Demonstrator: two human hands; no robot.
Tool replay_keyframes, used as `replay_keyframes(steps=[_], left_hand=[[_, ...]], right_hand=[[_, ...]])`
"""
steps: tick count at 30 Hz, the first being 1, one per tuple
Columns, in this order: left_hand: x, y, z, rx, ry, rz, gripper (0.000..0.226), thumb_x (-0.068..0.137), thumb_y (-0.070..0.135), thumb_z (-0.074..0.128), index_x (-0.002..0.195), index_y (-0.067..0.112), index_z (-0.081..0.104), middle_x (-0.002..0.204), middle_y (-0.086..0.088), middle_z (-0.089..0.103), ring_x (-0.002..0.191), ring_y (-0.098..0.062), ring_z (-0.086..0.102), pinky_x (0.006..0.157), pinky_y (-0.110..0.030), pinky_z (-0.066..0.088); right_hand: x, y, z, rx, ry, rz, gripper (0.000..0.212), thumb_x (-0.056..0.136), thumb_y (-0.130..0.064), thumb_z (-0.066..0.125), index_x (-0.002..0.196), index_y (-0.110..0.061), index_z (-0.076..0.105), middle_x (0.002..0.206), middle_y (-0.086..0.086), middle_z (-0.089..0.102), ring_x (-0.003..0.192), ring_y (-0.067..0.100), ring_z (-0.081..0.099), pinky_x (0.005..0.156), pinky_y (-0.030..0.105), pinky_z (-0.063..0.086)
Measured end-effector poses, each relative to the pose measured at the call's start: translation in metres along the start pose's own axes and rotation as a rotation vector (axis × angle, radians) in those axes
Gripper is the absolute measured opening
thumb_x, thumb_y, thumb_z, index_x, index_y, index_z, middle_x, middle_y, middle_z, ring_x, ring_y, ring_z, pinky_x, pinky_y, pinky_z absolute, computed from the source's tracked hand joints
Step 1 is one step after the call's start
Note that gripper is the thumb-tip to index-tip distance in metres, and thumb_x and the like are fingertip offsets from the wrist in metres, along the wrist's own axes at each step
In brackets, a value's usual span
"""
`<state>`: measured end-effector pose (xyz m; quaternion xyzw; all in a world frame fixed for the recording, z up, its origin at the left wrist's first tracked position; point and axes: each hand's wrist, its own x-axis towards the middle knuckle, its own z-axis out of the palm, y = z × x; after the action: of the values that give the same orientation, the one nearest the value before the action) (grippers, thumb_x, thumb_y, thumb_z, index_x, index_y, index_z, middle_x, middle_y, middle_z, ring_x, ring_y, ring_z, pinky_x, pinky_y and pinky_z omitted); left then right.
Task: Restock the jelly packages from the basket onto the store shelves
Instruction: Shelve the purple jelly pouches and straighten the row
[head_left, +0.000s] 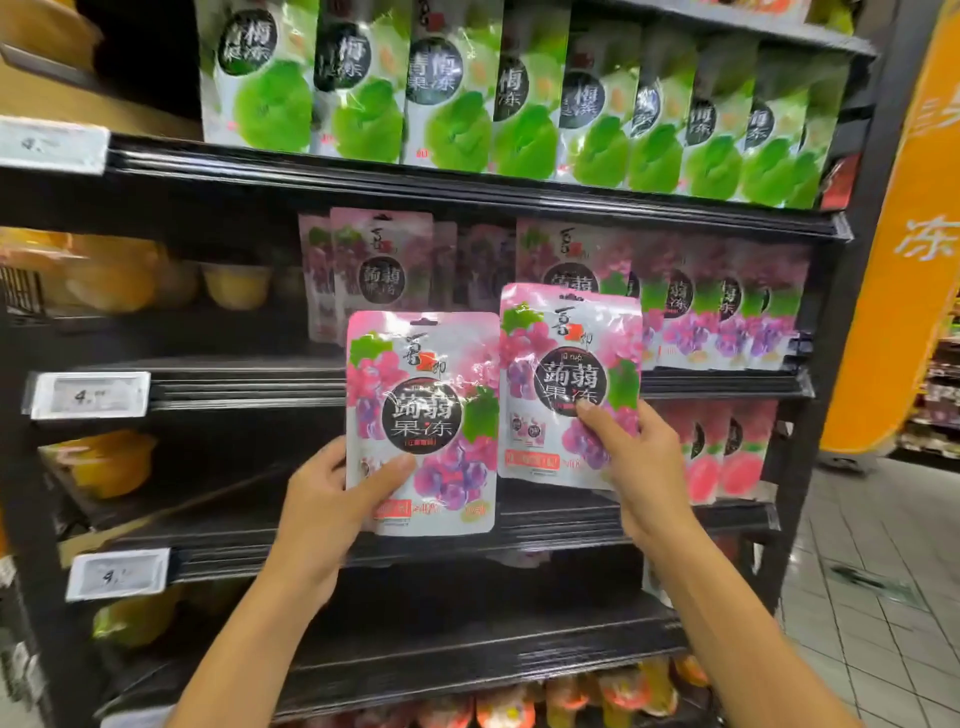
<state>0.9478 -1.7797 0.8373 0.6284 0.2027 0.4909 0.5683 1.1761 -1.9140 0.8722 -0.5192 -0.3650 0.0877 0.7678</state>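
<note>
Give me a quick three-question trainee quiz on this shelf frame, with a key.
1. True or false: each of the two hands holds one grape jelly package.
2. Which row stands on the shelf above the grape packages? A) green plum B) peach C) orange cups
3. Fill in: the package in the right hand is held ____ than the one in the left hand.

Key:
1. True: left hand, right hand, left package, right package.
2. A, green plum packages.
3. Higher.

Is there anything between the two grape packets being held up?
No. In the head view the left packet and right packet sit edge to edge, apparently touching.
</note>
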Motion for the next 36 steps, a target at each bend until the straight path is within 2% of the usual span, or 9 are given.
replay_keyframes(steps=[6, 11, 15, 19, 24, 26, 29, 32, 36], left_hand=[[0.019, 0.002, 0.012, -0.008, 0.014, 0.039, 0.047, 0.065, 0.037, 0.081, 0.107, 0.022, 0.068, 0.098, -0.002, 0.077, 0.090, -0.020, 0.075, 0.066, -0.030, 0.061], [0.026, 0.002, 0.016, -0.018, 0.022, 0.044, 0.046, 0.065, 0.035, 0.083, 0.107, 0.022, 0.069, 0.098, -0.004, 0.077, 0.090, -0.021, 0.075, 0.066, -0.031, 0.062], [0.029, 0.003, 0.011, -0.007, 0.043, 0.046, 0.047, 0.065, 0.038, 0.082, 0.107, 0.022, 0.069, 0.097, -0.003, 0.077, 0.089, -0.021, 0.075, 0.062, -0.027, 0.060], [0.033, 0.005, -0.001, 0.011, 0.095, 0.052, 0.045, 0.067, 0.039, 0.080, 0.107, 0.023, 0.068, 0.097, -0.002, 0.077, 0.090, -0.020, 0.075, 0.064, -0.028, 0.061], [0.035, 0.005, -0.009, 0.023, 0.102, 0.066, 0.044, 0.068, 0.034, 0.082, 0.107, 0.022, 0.069, 0.098, -0.003, 0.077, 0.089, -0.020, 0.075, 0.062, -0.024, 0.059], [0.036, 0.003, -0.011, 0.039, 0.107, 0.065, 0.044, 0.067, 0.036, 0.082, 0.107, 0.024, 0.069, 0.098, -0.002, 0.077, 0.089, -0.020, 0.075, 0.062, -0.025, 0.059], [0.037, 0.001, -0.011, 0.045, 0.123, 0.065, 0.044, 0.064, 0.040, 0.082, 0.104, 0.026, 0.071, 0.098, -0.002, 0.077, 0.090, -0.020, 0.075, 0.067, -0.031, 0.060], [0.039, 0.001, -0.010, 0.044, 0.142, 0.065, 0.048, 0.061, 0.042, 0.082, 0.104, 0.024, 0.071, 0.099, -0.003, 0.077, 0.091, -0.020, 0.074, 0.074, -0.038, 0.058], [0.042, -0.002, -0.007, 0.049, 0.149, 0.048, 0.048, 0.065, 0.039, 0.081, 0.108, 0.022, 0.069, 0.100, -0.003, 0.077, 0.093, -0.020, 0.074, 0.081, -0.043, 0.058]], right_hand=[[0.044, -0.017, 0.022, -0.002, -0.028, -0.053, 0.009, 0.083, -0.019, 0.078, 0.082, -0.014, 0.071, 0.065, -0.006, 0.071, 0.056, 0.002, 0.062, 0.048, 0.012, 0.045], [0.075, -0.026, 0.046, 0.027, -0.012, -0.005, 0.014, 0.082, -0.022, 0.078, 0.080, -0.014, 0.067, 0.070, -0.004, 0.070, 0.055, 0.002, 0.060, 0.051, 0.016, 0.043], [0.098, -0.033, 0.067, 0.002, 0.016, -0.016, 0.018, 0.082, -0.021, 0.079, 0.078, -0.013, 0.064, 0.079, 0.007, 0.070, 0.067, 0.014, 0.060, 0.063, 0.029, 0.046], [0.114, -0.030, 0.085, -0.044, 0.046, -0.072, 0.039, 0.082, -0.027, 0.079, 0.110, -0.004, 0.065, 0.108, 0.010, 0.070, 0.096, 0.024, 0.066, 0.085, 0.039, 0.052], [0.114, -0.016, 0.098, -0.161, -0.055, -0.126, 0.074, 0.083, -0.036, 0.077, 0.141, -0.004, 0.046, 0.142, 0.011, 0.054, 0.132, 0.026, 0.050, 0.110, 0.047, 0.042], [0.111, -0.011, 0.095, -0.182, -0.106, -0.133, 0.076, 0.082, -0.037, 0.078, 0.142, -0.005, 0.044, 0.137, 0.005, 0.058, 0.127, 0.020, 0.054, 0.109, 0.042, 0.042], [0.108, -0.007, 0.085, -0.255, -0.119, -0.192, 0.067, 0.079, -0.034, 0.081, 0.133, -0.006, 0.050, 0.114, -0.013, 0.062, 0.101, -0.004, 0.059, 0.093, 0.025, 0.049], [0.108, -0.007, 0.072, -0.322, -0.096, -0.264, 0.052, 0.077, -0.025, 0.084, 0.119, -0.012, 0.055, 0.102, -0.009, 0.064, 0.092, 0.004, 0.064, 0.084, 0.022, 0.052], [0.106, -0.007, 0.061, -0.483, -0.031, -0.334, 0.052, 0.076, -0.029, 0.084, 0.118, -0.012, 0.059, 0.086, -0.007, 0.062, 0.075, 0.005, 0.056, 0.073, 0.020, 0.050]])
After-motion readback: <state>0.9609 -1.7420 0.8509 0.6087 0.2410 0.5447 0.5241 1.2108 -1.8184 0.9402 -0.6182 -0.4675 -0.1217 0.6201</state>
